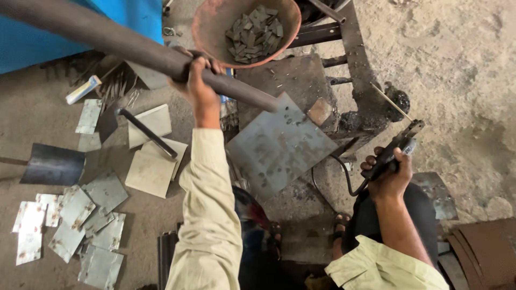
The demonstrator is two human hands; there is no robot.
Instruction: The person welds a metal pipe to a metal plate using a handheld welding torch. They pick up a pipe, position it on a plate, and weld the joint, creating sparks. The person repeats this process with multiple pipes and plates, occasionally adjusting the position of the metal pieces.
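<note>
Left hand (198,80) grips pipe (123,43) (seemingly steel).

Pale yellow-cream shirt: long sleeve (207,215) on left arm, right sleeve (384,266) rolled above elbow. Dark trousers (416,215). Sandals (339,223). Bare hands.

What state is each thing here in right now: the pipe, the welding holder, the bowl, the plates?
Left hand: closed around the pipe.
Dark pipe: held up at a slant, lower end over the plate.
Right hand: gripping the electrode holder.
Electrode holder: clamping a thin rod, no arc visible.
Square steel plate: lying flat on the stand.
Orange bowl: partly filled with small metal pieces.
Cut metal sheets: scattered on the floor.
</note>
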